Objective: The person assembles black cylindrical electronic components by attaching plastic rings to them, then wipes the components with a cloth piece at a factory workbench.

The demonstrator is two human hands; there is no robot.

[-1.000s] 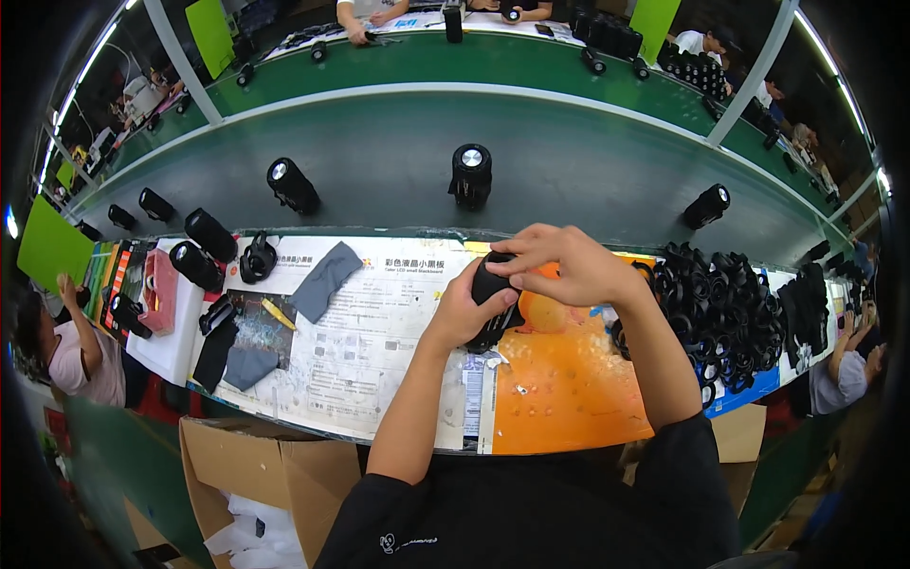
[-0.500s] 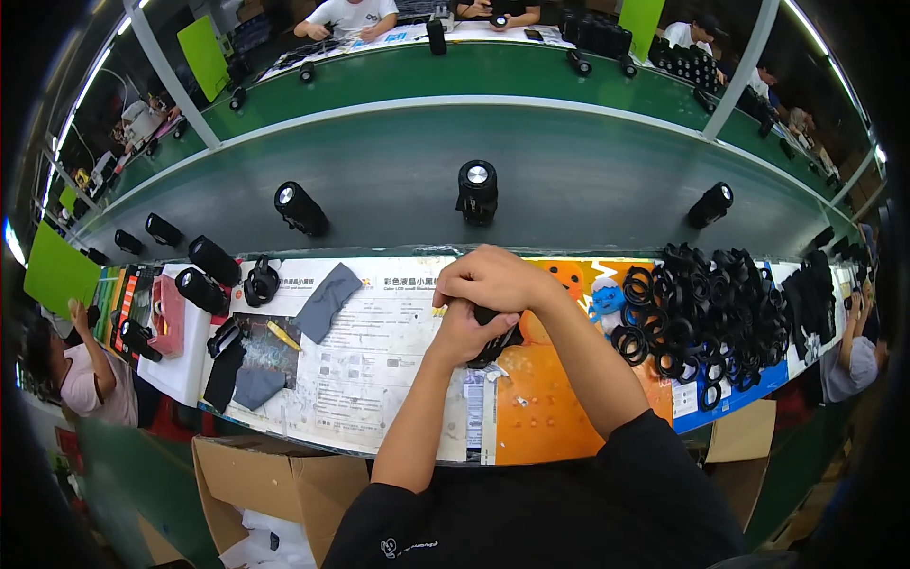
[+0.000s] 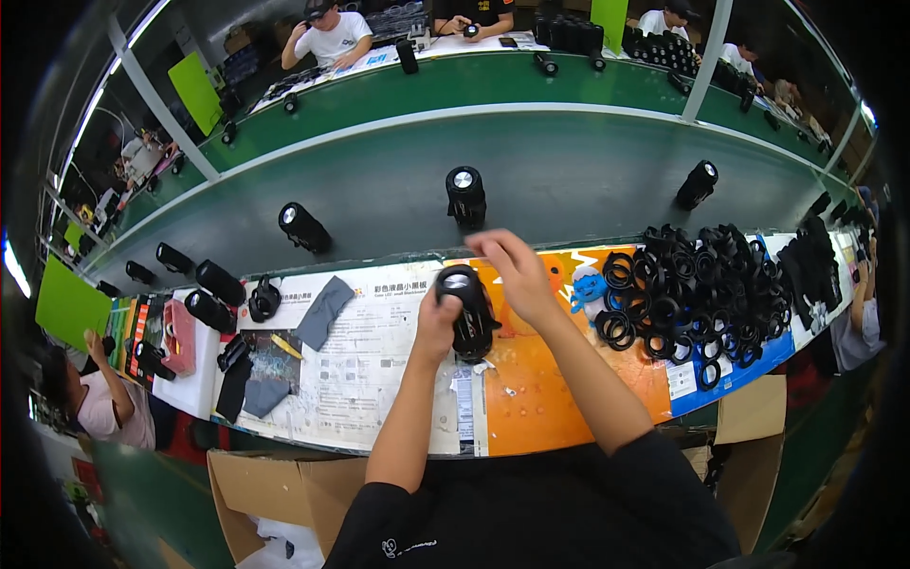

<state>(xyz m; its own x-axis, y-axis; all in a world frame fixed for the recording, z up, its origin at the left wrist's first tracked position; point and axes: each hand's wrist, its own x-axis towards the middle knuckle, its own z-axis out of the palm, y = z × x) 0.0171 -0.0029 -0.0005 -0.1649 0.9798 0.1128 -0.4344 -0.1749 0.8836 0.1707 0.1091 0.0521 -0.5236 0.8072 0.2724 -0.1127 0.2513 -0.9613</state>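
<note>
My left hand (image 3: 434,330) is wrapped round the side of a black cylindrical speaker (image 3: 473,321), which has a shiny silver disc on its top end. The speaker is held over the seam between a white printed board (image 3: 370,379) and an orange one (image 3: 569,398). Just right of the speaker's top, my right hand (image 3: 519,277) is raised and holds nothing. Its fingers stretch left toward the belt, and their tips are smeared by motion. A large heap of black rings (image 3: 701,308) lies to the right of that hand.
Beyond the bench runs a green-grey conveyor belt (image 3: 379,194) carrying spaced black speakers (image 3: 465,199). At left are grey cloths (image 3: 324,315), a yellow-handled tool (image 3: 286,345), a pink bin (image 3: 178,337) and more speakers (image 3: 220,283). Cardboard boxes (image 3: 261,484) stand below. Co-workers sit around.
My right hand has lifted off the speaker and moved up and right, baring its top. My left hand keeps hold of the speaker. The view has shifted slightly.
</note>
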